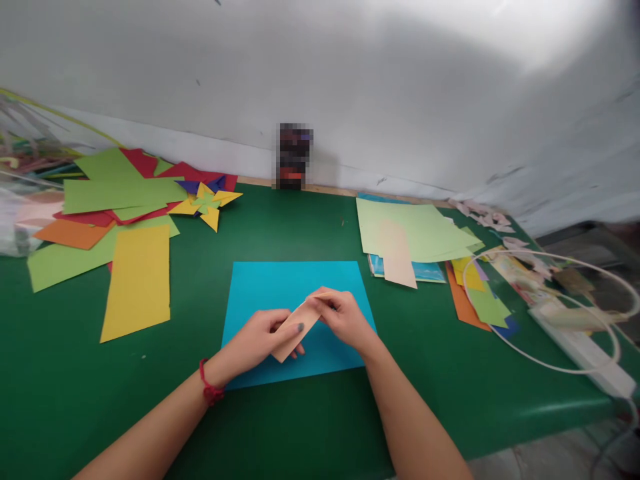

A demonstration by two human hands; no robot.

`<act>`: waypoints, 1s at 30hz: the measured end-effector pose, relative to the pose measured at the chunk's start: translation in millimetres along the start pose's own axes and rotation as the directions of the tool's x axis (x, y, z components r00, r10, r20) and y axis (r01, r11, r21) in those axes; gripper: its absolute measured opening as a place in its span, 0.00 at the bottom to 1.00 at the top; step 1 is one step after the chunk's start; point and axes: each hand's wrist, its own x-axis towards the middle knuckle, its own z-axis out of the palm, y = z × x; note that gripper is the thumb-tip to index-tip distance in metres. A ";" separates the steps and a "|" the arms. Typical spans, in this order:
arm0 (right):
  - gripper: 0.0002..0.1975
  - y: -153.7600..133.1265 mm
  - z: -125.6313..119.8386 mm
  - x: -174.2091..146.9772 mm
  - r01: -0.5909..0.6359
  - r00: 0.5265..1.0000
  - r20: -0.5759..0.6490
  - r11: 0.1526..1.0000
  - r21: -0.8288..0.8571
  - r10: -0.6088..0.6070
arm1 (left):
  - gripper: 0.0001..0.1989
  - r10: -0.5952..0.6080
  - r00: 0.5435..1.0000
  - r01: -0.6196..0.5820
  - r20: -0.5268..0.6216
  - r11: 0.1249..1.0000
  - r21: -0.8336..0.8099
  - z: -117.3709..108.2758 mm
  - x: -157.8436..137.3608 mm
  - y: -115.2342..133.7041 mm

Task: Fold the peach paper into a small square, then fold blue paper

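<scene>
A folded strip of peach paper (pixel 291 339) is held slantwise between my two hands, above a blue sheet (pixel 260 287) on the green table. My left hand (pixel 265 339) grips its lower part, thumb on top and fingers underneath. At the strip's upper end, my right hand (pixel 343 317) pinches the paper between thumb and fingers. Part of that end is hidden by the right fingers. A red braided bracelet (pixel 211 387) circles my left wrist.
Green, red and orange paper (pixel 120 193) is heaped at the left, near a yellow sheet (pixel 140 283) and a yellow-and-purple folded paper star (pixel 206 203). Pale green sheets (pixel 410 227) lie at the right, by a white power strip (pixel 583 350) and looped white cable (pixel 540 365).
</scene>
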 end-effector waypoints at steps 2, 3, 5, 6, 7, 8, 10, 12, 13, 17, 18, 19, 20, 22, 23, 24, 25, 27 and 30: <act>0.11 -1.3 1.1 0.1 0.027 1.000 -0.002 0.999 -0.033 -0.027 | 0.17 0.031 0.999 -0.030 -0.022 0.999 0.027 1.2 -0.7 -0.2; 0.11 -1.8 1.6 0.2 0.032 0.999 -0.005 0.999 -0.042 -0.033 | 0.17 0.048 0.998 -0.047 -0.033 0.998 0.041 1.6 -1.0 -0.4; 0.11 -2.2 2.0 0.4 0.036 0.999 -0.007 0.998 -0.044 -0.036 | 0.17 0.072 0.996 -0.070 -0.043 0.995 0.064 1.7 -1.3 -0.7; 0.11 -1.9 1.7 0.5 0.035 0.999 -0.006 0.998 -0.043 -0.035 | 0.17 0.075 0.996 -0.072 -0.042 0.995 0.070 1.3 -1.1 -0.8; 0.11 -1.4 1.0 0.6 0.031 0.999 -0.010 0.999 -0.038 -0.031 | 0.16 0.072 0.997 -0.069 -0.040 0.995 0.068 0.6 -0.7 -0.9; 0.11 -0.6 0.0 0.7 0.020 1.000 -0.022 0.999 -0.028 -0.021 | 0.16 0.066 0.997 -0.064 -0.035 0.996 0.059 -0.2 -0.1 -0.9; 0.12 1.7 -2.8 1.0 -0.019 0.997 -0.072 1.000 0.010 0.020 | 0.15 0.048 0.998 -0.048 -0.031 0.999 0.021 -2.1 1.4 -0.8; 0.12 4.4 -5.5 1.5 -0.059 0.988 -0.141 0.996 0.071 0.068 | 0.15 0.024 0.999 -0.025 -0.034 0.999 -0.031 -3.8 2.6 -0.4; 0.12 5.8 -6.6 1.8 -0.069 0.981 -0.175 0.992 0.104 0.086 | 0.16 0.012 0.999 -0.014 -0.036 0.998 -0.057 -4.4 3.0 -0.1; 0.11 10.7 -7.3 3.1 -0.078 0.958 -0.257 0.977 0.199 0.129 | 0.16 0.007 0.998 -0.014 -0.058 0.992 -0.126 -4.7 3.4 0.5; 0.11 11.6 -6.9 3.4 -0.083 0.954 -0.265 0.974 0.210 0.138 | 0.16 0.015 0.998 -0.024 -0.068 0.991 -0.131 -4.4 3.4 0.6; 0.12 12.3 -6.6 3.6 -0.088 0.952 -0.270 0.972 0.218 0.147 | 0.16 0.023 0.997 -0.033 -0.077 0.991 -0.131 -4.1 3.4 0.7; 0.12 12.9 -6.2 3.8 -0.092 0.949 -0.275 0.970 0.223 0.153 | 0.16 0.030 0.996 -0.041 -0.087 0.991 -0.129 -3.7 3.5 0.8; 0.12 13.5 -6.1 4.0 -0.098 0.946 -0.280 0.967 0.234 0.163 | 0.16 0.036 0.994 -0.049 -0.101 0.991 -0.124 -3.1 3.8 1.1; 0.12 13.5 -6.2 4.1 -0.099 0.945 -0.281 0.966 0.239 0.166 | 0.16 0.036 0.994 -0.049 -0.106 0.991 -0.124 -2.8 3.9 1.3; 0.12 13.3 -6.4 4.2 -0.099 0.945 -0.280 0.964 0.246 0.168 | 0.16 0.034 0.993 -0.048 -0.111 0.990 -0.129 -2.6 4.0 1.6; 0.12 13.1 -6.6 4.3 -0.098 0.945 -0.280 0.963 0.253 0.169 | 0.16 0.031 0.993 -0.047 -0.115 0.989 -0.140 -2.5 4.0 1.9; 0.11 12.7 -7.0 4.4 -0.092 0.944 -0.284 0.960 0.263 0.168 | 0.16 0.029 0.992 -0.050 -0.121 0.985 -0.168 -2.0 4.0 2.3; 0.11 12.3 -6.9 4.5 -0.086 0.942 -0.290 0.959 0.271 0.167 | 0.16 0.038 0.991 -0.064 -0.130 0.978 -0.201 -0.9 4.2 2.2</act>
